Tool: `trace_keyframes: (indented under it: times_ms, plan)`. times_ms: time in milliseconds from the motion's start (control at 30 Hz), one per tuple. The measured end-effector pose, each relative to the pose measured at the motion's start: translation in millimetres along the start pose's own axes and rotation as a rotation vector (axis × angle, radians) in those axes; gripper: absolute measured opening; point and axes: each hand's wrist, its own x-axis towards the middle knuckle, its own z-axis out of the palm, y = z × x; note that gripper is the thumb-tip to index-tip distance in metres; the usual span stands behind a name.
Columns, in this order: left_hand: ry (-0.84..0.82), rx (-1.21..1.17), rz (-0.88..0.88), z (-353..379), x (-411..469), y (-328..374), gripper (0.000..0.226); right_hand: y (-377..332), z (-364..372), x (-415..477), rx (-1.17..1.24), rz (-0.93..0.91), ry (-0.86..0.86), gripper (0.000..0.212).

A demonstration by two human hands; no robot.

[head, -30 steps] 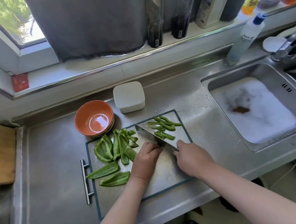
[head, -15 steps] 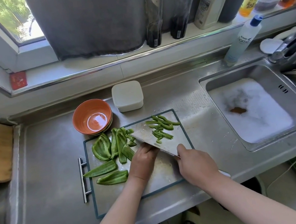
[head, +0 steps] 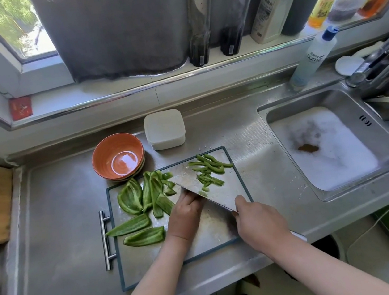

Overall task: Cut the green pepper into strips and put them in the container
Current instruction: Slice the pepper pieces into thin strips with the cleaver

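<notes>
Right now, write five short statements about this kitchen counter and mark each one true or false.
1. The right hand grips the cleaver. True.
2. The cut strips lie in the orange bowl. False: they lie at the far right part of the cutting board, and the bowl holds no pepper.
3. The white container stands open. False: its lid is on.
4. Uncut pepper pieces lie on the left part of the cutting board. True.
5. The sink is dry. False: white foam covers its bottom.
</notes>
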Motion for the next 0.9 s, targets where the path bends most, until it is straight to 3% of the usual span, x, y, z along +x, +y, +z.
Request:
trace_keyframes:
  times_ms: [200,367,900]
  plan:
    - [-0.019,-0.016,-0.020,-0.5,1.0,-0.4,0.023,-1.5,3.8,11.8,0.003,0.001,-0.022,0.009]
    - [-0.020,-0.025,-0.031,1.7,0.7,-2.5,0.011,6.5,5.8,17.0,0.067,0.012,-0.039,0.007]
    - [-0.040,-0.060,-0.078,3.6,-0.6,-4.4,0.002,6.9,-2.9,49.0,0.179,0.034,-0.073,0.021]
